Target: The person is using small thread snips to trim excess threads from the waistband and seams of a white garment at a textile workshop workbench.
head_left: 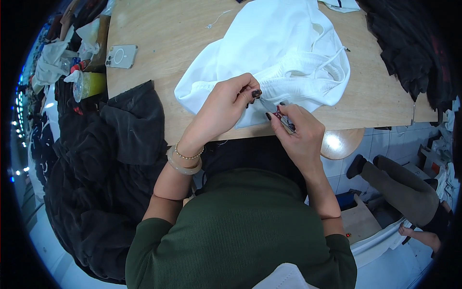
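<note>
A white garment point(269, 43) with a gathered elastic waistband point(308, 72) and a drawstring lies bunched on the wooden table point(159, 29). At its near edge my left hand point(228, 98) pinches the cloth between thumb and fingers. Close beside it, my right hand point(303, 127) is closed around a small metal tool with reddish parts, which looks like thread snips point(288, 125). The blades point toward the cloth by my left fingertips. My fingers partly hide the tool and the exact spot where it meets the fabric.
A phone point(121, 56) lies at the table's left edge, near a cup of yellow-green drink point(91, 85). Dark cloth point(101, 192) is heaped at the left; more black garments point(404, 48) hang over the right side. A round stool point(341, 143) stands under the front edge. Another person point(409, 192) sits at right.
</note>
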Available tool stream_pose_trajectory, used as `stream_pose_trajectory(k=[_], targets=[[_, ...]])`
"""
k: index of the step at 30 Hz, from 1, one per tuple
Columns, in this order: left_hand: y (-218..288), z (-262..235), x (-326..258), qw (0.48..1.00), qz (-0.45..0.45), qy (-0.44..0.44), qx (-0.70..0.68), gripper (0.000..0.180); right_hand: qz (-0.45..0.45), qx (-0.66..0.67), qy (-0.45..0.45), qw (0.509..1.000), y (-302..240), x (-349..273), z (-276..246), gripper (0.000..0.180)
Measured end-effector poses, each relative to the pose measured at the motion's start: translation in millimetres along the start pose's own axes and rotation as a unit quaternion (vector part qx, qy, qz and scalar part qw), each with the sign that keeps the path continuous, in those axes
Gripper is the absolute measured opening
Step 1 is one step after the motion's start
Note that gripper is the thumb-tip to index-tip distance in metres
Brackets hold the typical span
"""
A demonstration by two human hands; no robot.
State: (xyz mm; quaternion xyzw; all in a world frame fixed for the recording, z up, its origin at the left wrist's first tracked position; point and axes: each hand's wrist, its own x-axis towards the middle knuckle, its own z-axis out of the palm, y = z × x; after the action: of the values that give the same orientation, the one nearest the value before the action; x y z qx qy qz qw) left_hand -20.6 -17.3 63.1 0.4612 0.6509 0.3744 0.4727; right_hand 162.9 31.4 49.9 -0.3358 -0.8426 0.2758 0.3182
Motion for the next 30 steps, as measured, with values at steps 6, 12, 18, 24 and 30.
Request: stream_pose_trajectory(k=[6,12,18,24,30], targets=[[-3,0,0,0.999,0.01,0.007,-0.034,0.005,0.02,0.011,-0.006,1.0,0,0,0,0.017],[-8,-2,12,0.958,0.133,0.254,0.029,0.01,0.182,0.099,0.086,0.975,8,3,-15,0.021],[-5,15,11,0.954,0.183,0.147,0.189,0.015,0.183,0.14,0.082,0.97,29,7,-25,0.022],[-27,34,23,0.985,0.087,0.113,0.094,0.008,0.288,0.197,-0.025,0.937,37,6,-9,0.017],[-16,28,27,0.994,0.005,0.113,0.003,0.013,0.232,0.247,-0.022,0.941,19,20,8,0.018]])
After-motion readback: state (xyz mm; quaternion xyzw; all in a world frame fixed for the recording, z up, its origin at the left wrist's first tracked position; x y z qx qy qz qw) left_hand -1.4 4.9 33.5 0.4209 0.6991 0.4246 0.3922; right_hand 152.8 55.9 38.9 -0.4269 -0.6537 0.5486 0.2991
